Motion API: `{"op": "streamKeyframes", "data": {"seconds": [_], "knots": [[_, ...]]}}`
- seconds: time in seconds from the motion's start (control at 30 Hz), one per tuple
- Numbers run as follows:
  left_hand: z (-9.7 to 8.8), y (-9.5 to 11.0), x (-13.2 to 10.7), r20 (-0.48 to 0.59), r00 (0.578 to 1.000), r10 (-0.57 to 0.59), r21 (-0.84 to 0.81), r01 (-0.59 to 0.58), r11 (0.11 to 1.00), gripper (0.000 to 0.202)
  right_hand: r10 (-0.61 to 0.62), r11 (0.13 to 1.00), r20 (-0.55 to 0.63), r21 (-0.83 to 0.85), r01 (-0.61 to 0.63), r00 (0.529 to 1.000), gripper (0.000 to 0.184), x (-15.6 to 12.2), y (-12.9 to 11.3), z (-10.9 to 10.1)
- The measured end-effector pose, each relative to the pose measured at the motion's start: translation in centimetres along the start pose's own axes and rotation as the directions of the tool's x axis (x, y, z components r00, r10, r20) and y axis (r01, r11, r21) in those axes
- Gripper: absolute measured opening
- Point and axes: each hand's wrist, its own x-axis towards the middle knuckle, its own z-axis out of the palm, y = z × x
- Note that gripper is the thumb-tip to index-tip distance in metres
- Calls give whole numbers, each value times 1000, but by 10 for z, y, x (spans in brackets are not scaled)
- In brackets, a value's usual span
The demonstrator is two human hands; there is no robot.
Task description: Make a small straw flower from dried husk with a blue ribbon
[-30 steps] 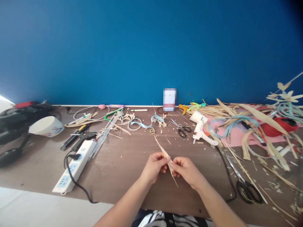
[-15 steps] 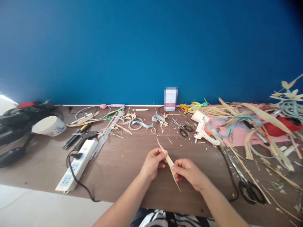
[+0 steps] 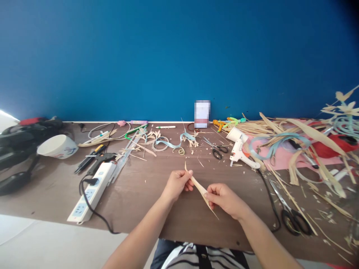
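A pale, dried husk strip (image 3: 198,186) is stretched between my two hands above the front middle of the table. My left hand (image 3: 181,183) pinches it close to its upper, narrow end. Lower down, my right hand (image 3: 220,198) grips the strip between thumb and fingers, and a thin tail sticks out below. Beyond the hands lie husk flowers (image 3: 190,139) with a light blue ribbon (image 3: 171,145). Small scissors (image 3: 215,148) rest behind my right hand, near a white glue gun (image 3: 241,154).
A white power strip (image 3: 91,194) with a black cord stands at left, near a dark glue gun (image 3: 101,162) and a white bowl (image 3: 58,146). Large scissors (image 3: 293,216) lie at right, below heaped husk strips (image 3: 314,130). A blue wall (image 3: 168,59) rises behind the table (image 3: 140,213).
My left hand has slid up and left toward the strip's narrow end. My right hand has moved slightly right, so the hands are farther apart, both still holding the strip.
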Motion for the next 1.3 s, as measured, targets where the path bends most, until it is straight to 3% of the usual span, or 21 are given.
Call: {"op": "streamKeyframes", "data": {"seconds": [0.17, 0.23, 0.33, 0.43, 0.7, 0.87, 1.0, 1.3], "knots": [[10, -8, -3, -49, 998, -34, -165, 25, 986, 40, 20, 999, -11, 48, -20, 1000, 27, 1, -1, 2], [17, -12, -9, 23, 998, -63, -200, 66, 978, 38, 8, 998, -28, 55, -7, 1000, 27, 1, -1, 3], [24, -16, -15, 139, 989, -42, -170, 66, 983, 30, -28, 999, -66, 16, 29, 997, 28, 2, -1, 4], [25, -15, -17, 125, 992, -21, -151, 40, 988, 26, -64, 997, -109, -60, 58, 992, 27, 2, -1, 4], [21, -9, -15, 125, 987, -97, -137, 114, 984, 34, -112, 978, -137, -190, 84, 984, 21, 0, 0, 2], [22, -10, -18, 99, 991, -87, -161, 102, 982, 29, -207, 933, -242, -342, 117, 948, 23, 1, 4, 3], [21, -12, -20, 130, 991, -31, -156, 52, 986, 22, -242, 913, -239, -383, 137, 940, 24, 3, 7, 3], [22, -14, -20, 88, 992, -95, -273, 116, 955, 17, -386, 860, -321, -464, 211, 865, 11, 1, 12, 11]]}}
